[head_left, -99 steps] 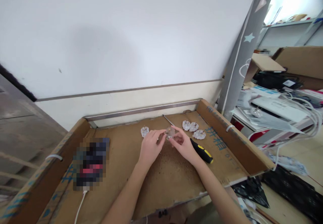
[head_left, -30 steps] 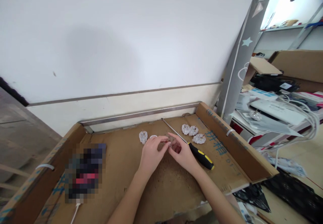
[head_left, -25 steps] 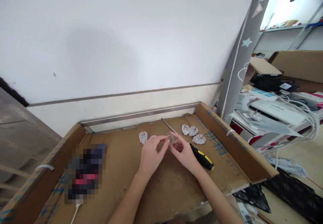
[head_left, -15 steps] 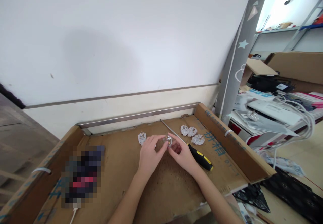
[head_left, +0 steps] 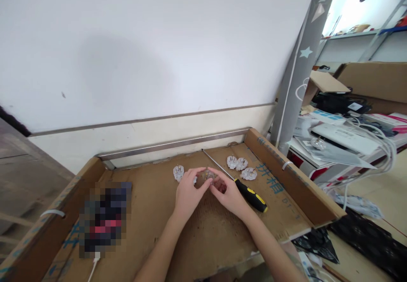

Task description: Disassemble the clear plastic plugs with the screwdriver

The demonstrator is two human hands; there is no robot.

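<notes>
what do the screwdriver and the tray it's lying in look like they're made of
Screwdriver: the slim shaft looks like smooth metal, from its silvery grey shine; the black handle with yellow patches is probably plastic or rubber, which I can't tell apart.
Tray: matte brown cardboard, judging by its worn, creased surface and printed blue characters.

The head view looks forward-down, seemingly fairly near.

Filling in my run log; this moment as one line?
left hand holds clear part; right hand holds same part; screwdriver lies on cardboard beside right hand
</notes>
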